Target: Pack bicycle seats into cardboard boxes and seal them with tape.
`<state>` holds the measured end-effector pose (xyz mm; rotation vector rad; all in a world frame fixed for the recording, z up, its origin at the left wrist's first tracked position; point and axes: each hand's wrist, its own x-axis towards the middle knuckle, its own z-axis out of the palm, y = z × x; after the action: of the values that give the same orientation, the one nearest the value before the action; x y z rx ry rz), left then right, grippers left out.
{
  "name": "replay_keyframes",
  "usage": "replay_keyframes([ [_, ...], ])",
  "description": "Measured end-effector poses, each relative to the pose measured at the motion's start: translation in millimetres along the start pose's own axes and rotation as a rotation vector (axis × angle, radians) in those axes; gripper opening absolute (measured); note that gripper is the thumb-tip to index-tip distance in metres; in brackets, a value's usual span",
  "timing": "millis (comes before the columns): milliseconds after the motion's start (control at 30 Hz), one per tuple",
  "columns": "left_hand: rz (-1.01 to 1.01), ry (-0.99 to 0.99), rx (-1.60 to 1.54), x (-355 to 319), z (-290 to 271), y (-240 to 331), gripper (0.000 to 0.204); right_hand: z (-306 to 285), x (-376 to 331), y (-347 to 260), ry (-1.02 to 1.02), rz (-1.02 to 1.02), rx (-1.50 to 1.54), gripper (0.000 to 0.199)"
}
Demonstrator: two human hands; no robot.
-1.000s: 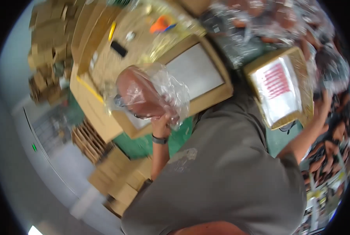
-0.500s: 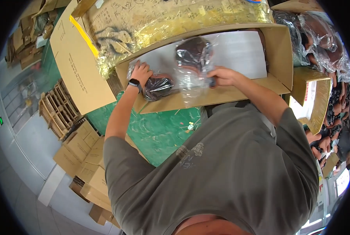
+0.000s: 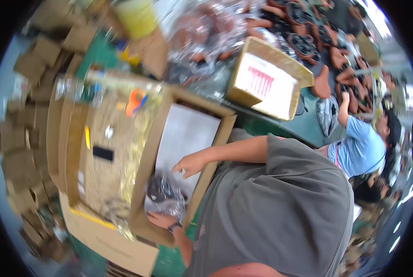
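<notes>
I see the right hand (image 3: pixel 191 164) hovering inside the open carton (image 3: pixel 188 134), fingers loosely spread, gripping nothing, just above the bagged item (image 3: pixel 165 194). The left hand (image 3: pixel 159 220) lies flat against the lower edge of that bag, fingers extended, pressing rather than gripping; a dark wristband (image 3: pixel 174 226) sits behind it. The bagged item, dark inside clear crinkled plastic, rests in the carton's lower end, against its wall. Left of the carton lies a flattened box (image 3: pixel 100 157) under plastic film. Beyond, on the green table (image 3: pixel 308 129), stands a smaller box (image 3: pixel 266 81). A co-worker (image 3: pixel 358 143) in blue stands at right
</notes>
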<state>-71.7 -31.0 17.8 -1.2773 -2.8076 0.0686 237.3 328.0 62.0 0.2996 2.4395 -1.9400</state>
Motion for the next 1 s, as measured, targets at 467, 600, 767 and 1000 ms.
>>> replay_keyframes([
  [467, 1.292, -0.313, -0.758, 69.1, -246.3, 880.5, 0.048, -288.3, -796.9, 233.0, 1.055, 1.445, -0.410, 0.068],
  [600, 1.513, -0.419, -0.610, 76.6, -234.3, 1068.8, 0.064, -263.5, -802.7, 279.8, 1.325, 1.100, -0.493, 0.110],
  [767, 1.800, -0.353, 0.055, 75.5, -132.8, 1196.6, 0.103, -267.9, -812.1, 291.8, 1.427, 1.020, -0.329, 0.122],
  [1000, 1.772, -0.009, 0.581, 102.4, -57.3, 1209.7, 0.105, -253.9, -813.5, 309.8, 1.512, 1.104, -0.377, 0.099],
])
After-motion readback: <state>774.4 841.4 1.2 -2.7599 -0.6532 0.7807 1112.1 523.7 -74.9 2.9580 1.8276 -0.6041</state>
